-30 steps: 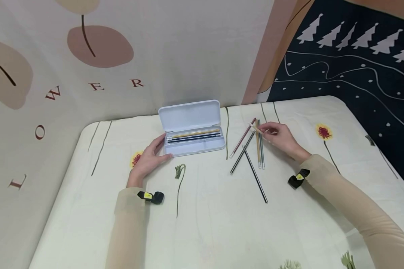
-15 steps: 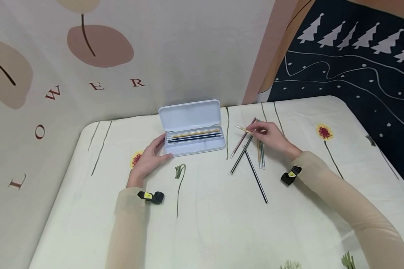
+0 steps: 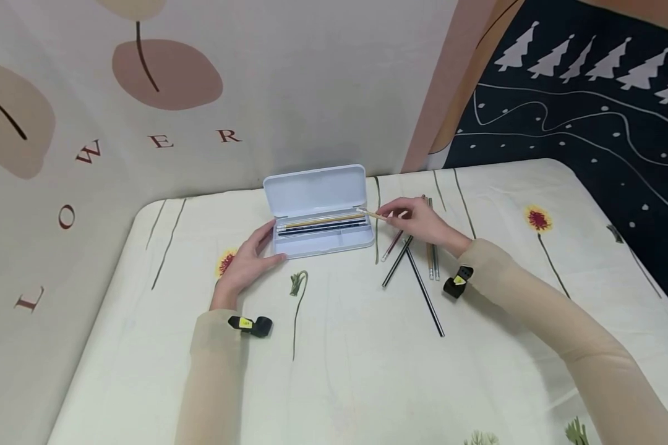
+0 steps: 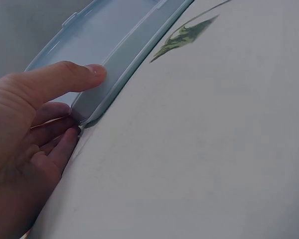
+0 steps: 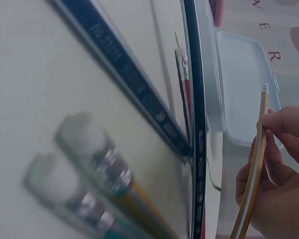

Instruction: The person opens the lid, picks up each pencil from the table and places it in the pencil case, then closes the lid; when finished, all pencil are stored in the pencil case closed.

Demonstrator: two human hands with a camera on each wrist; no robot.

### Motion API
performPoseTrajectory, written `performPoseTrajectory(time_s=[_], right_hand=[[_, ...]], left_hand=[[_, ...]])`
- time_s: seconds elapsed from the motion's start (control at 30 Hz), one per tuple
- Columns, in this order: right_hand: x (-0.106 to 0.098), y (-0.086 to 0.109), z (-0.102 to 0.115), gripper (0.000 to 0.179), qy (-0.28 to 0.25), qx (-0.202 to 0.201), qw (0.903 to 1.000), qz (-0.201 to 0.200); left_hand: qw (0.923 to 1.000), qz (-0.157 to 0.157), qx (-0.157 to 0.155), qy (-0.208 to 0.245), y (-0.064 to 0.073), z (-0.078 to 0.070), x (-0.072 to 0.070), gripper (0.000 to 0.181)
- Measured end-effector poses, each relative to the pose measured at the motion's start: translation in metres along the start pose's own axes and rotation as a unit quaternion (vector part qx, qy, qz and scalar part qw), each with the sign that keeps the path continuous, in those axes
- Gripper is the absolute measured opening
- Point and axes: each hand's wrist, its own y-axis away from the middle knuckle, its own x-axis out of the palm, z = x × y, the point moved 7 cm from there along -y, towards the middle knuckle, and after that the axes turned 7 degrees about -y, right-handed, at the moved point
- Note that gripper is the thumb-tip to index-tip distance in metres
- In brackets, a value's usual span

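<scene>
A pale blue pencil case lies with its lid raised at the back of the table. Inside it, a yellow pencil lies beside dark pencils. My left hand holds the case's left end; in the left wrist view the thumb presses over the rim and the fingers curl at the corner. Thumb and fingers of my right hand pinch a yellow pencil with a white eraser. Its eraser end points left, overlapping the case's right edge in the head view.
Right of the case lie loose pencils: two crossed dark ones, a red one, and a yellow and a greenish one side by side. A patterned cloth wall stands behind the table.
My right hand has carried the yellow pencil left from above the loose pencils to the case's right edge. The left hand and the case have stayed in place.
</scene>
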Motion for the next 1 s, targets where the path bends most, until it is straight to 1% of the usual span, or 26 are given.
performPoseTrajectory(time_s=[0.37,0.5,0.7,0.87,1.0], right_hand=[[0.032,-0.024,0.013,0.022,0.014,-0.053,0.9967,0.06],[0.042,-0.032,0.018,0.022,0.014,-0.063,0.9948,0.079],[0.058,-0.046,0.023,0.021,0.013,-0.069,0.9926,0.1],[0.074,-0.06,0.027,0.021,0.019,-0.072,0.991,0.111],[0.086,-0.072,0.032,0.022,0.03,-0.079,0.9897,0.116]], left_hand=[[1.0,-0.006,0.0,-0.006,0.002,-0.001,-0.001,0.085],[0.9999,-0.008,-0.005,-0.007,0.003,-0.002,-0.001,0.086],[0.9999,-0.009,-0.004,-0.005,0.003,-0.003,0.0,0.086],[1.0,-0.008,0.002,0.001,0.003,-0.003,0.0,0.086],[1.0,-0.008,-0.002,0.005,0.003,-0.003,0.0,0.085]])
